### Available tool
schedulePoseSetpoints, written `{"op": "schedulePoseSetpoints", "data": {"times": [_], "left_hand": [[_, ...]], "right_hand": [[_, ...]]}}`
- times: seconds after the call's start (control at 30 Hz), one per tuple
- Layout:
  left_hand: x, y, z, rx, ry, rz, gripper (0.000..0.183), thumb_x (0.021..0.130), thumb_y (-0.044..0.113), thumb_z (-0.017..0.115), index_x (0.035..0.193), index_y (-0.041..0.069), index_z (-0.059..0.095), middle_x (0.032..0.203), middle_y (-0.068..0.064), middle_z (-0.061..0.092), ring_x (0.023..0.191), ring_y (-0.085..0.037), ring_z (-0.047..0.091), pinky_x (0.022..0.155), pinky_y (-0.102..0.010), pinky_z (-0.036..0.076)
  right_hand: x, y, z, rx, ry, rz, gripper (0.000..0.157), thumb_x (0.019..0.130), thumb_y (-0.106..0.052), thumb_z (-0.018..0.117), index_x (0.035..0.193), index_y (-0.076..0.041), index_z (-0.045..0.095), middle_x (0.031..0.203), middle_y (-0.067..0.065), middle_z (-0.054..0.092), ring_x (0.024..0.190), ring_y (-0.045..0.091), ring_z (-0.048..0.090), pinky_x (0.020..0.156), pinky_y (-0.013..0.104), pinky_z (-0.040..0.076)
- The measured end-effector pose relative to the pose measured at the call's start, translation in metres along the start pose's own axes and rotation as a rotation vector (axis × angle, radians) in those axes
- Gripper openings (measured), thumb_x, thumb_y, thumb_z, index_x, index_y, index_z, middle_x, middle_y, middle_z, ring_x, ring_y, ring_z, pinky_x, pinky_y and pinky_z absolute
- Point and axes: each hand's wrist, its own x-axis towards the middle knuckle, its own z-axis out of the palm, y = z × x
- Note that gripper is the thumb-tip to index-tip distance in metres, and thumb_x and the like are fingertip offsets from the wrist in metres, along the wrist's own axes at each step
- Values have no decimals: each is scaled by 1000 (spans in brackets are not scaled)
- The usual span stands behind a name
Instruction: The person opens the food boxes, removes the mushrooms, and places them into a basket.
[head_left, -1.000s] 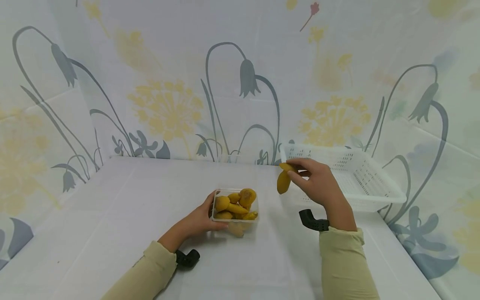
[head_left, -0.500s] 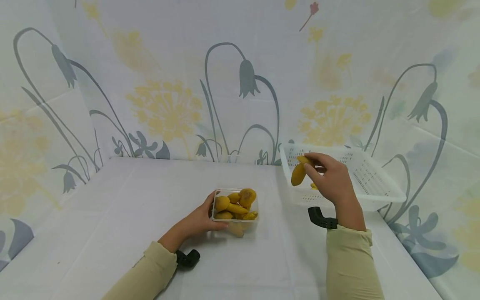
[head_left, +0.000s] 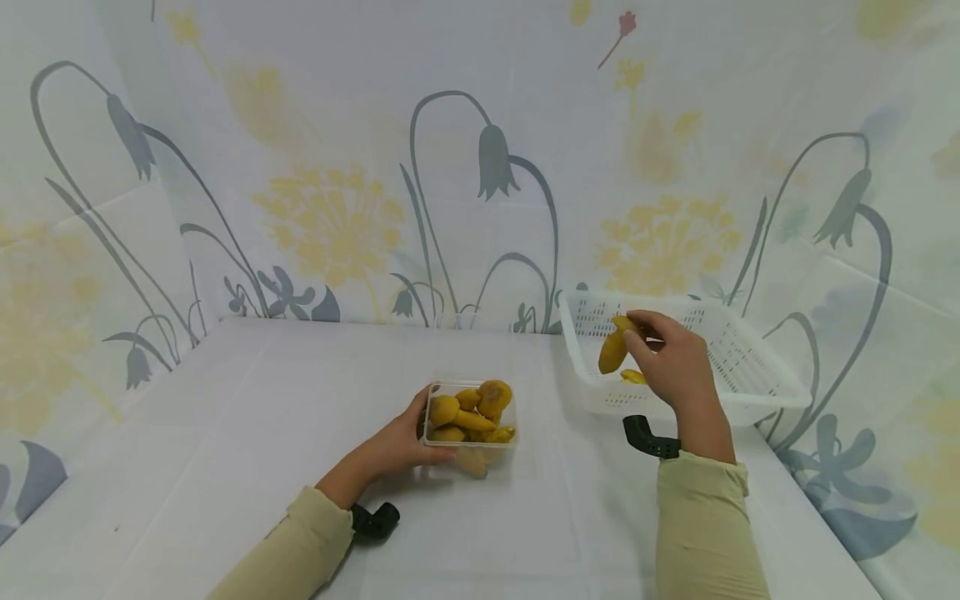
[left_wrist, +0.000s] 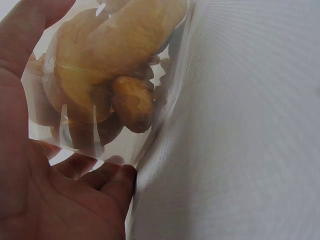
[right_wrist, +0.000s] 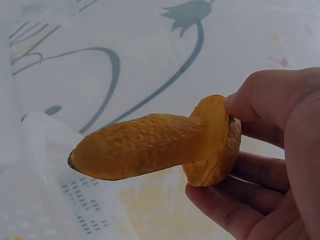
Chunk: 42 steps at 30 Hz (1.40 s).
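Above the left part of a white basket point(head_left: 772, 396), my right hand point(head_left: 671, 358) pinches a yellow-brown mushroom point(right_wrist: 145, 145) by its cap, thumb on one side and fingers on the other. In the right wrist view its thick stem points left. Another yellow mushroom point(head_left: 632, 377) lies in the basket below, partly hidden by the hand. My left hand point(head_left: 397, 443) grips the left side of a clear plastic box point(head_left: 471, 445) standing on the table. Several yellow mushrooms point(head_left: 472, 421) fill the box, and the left wrist view shows a mushroom point(left_wrist: 132, 102) through its clear wall.
A white cloth covers the table point(head_left: 285, 400). Behind the box stands another clear container or lid point(head_left: 474, 321), hard to make out. A flower-printed curtain point(head_left: 337, 125) hangs along the back and sides.
My right hand has moved right with the mushroom, from beside the basket's left edge to over it. The mushroom lying inside the basket has come into sight. My left hand and the box stay put.
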Motion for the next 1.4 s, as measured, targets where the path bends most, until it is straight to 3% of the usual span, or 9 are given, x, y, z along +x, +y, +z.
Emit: {"op": "schedulePoseSetpoints", "data": {"times": [0.67,1.1,1.4], "left_hand": [[0,0,0,41,30,-15,117,73,44,83,157,26,4,163,-10,13,148,-31,21,117,-51,26],[-1,-2,1,34,26,-22,118,72,44,84,157,25,4,163,-12,13,149,-32,20,118,-50,26],[-1,-1,0,40,27,-16,118,72,45,84,157,25,4,163,-12,14,148,-32,21,117,-50,27]], "right_hand": [[4,32,1,-40,-65,146,49,101,-40,44,139,-10,51,134,22,57,121,42,55,95,54,48],[1,51,3,-66,-107,199,49,101,-39,44,138,-8,52,136,21,55,123,41,52,91,55,48],[1,56,4,-102,-89,202,44,99,-33,47,133,-6,56,127,23,61,115,41,56,84,51,51]]}}
